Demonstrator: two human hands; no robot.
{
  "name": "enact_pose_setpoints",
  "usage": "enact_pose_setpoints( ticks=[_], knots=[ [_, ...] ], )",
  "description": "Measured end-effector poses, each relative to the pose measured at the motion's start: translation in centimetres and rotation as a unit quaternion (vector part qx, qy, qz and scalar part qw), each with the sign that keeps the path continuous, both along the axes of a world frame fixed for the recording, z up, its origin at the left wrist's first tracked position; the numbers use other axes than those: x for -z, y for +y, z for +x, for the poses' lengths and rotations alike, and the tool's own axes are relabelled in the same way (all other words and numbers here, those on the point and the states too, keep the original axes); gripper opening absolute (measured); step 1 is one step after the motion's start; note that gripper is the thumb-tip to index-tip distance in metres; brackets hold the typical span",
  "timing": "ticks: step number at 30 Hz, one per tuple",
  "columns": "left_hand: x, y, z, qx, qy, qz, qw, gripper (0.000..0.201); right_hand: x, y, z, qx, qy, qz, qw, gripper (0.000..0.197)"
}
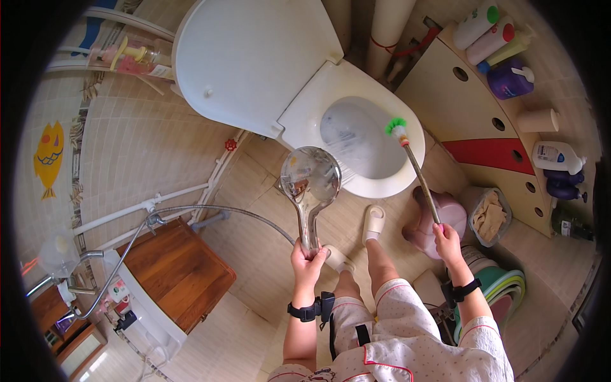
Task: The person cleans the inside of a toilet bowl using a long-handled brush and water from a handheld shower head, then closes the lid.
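Note:
My left hand (308,262) is closed round the handle of a chrome shower head (311,181). Water sprays from it into the bowl of a white toilet (304,121), whose lid (254,57) is up. A grey hose (251,214) runs from the shower head to the left. My right hand (447,240) grips the lower end of a long-handled toilet brush (417,167). The brush's green and white bristles (396,126) are over the right side of the toilet's rim. Foam or splashing water partly hides the inside of the bowl.
A brown stool (439,223) and a bin (490,216) stand at right, beside stacked basins (499,286). Bottles (511,79) line a cabinet (474,121). At left are a wooden cabinet (175,274), a sink edge (143,318) and white pipes (149,205).

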State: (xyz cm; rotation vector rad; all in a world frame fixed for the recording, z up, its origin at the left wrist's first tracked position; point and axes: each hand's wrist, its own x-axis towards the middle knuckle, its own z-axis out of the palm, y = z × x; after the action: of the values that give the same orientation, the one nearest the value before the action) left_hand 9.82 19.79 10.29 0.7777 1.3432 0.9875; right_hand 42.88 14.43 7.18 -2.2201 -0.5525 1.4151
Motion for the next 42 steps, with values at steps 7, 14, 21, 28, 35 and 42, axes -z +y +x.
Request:
enact_pose_setpoints(
  ticks=[7, 14, 21, 28, 35, 42],
  knots=[
    [-0.3, 0.4, 0.0, -0.034, 0.002, 0.009, 0.999, 0.027, 0.7, -0.3, 0.4, -0.034, -0.059, 0.003, 0.998, 0.027],
    [-0.5, 0.8, 0.4, -0.046, -0.004, 0.053, 0.998, 0.028, -0.6, 1.4, 0.8, -0.14, -0.152, 0.016, 0.978, 0.028],
    [-0.7, 0.7, 0.3, -0.069, -0.033, 0.049, 0.996, 0.029, -2.4, 5.6, 1.0, -0.277, -0.229, -0.017, 0.933, 0.025],
    [-1.0, 0.7, 0.1, -0.083, -0.03, 0.062, 0.994, 0.026, -2.4, 5.5, 0.6, -0.264, -0.224, 0.018, 0.938, 0.025],
    [0.2, -0.3, -0.8, -0.103, -0.003, 0.054, 0.993, 0.028, -1.0, 3.5, -0.3, -0.209, -0.155, -0.018, 0.965, 0.026],
    [0.4, -0.7, -0.5, -0.087, 0.014, 0.043, 0.995, 0.03, 0.2, 1.3, -3.5, -0.066, -0.003, 0.035, 0.997, 0.024]
  ],
)
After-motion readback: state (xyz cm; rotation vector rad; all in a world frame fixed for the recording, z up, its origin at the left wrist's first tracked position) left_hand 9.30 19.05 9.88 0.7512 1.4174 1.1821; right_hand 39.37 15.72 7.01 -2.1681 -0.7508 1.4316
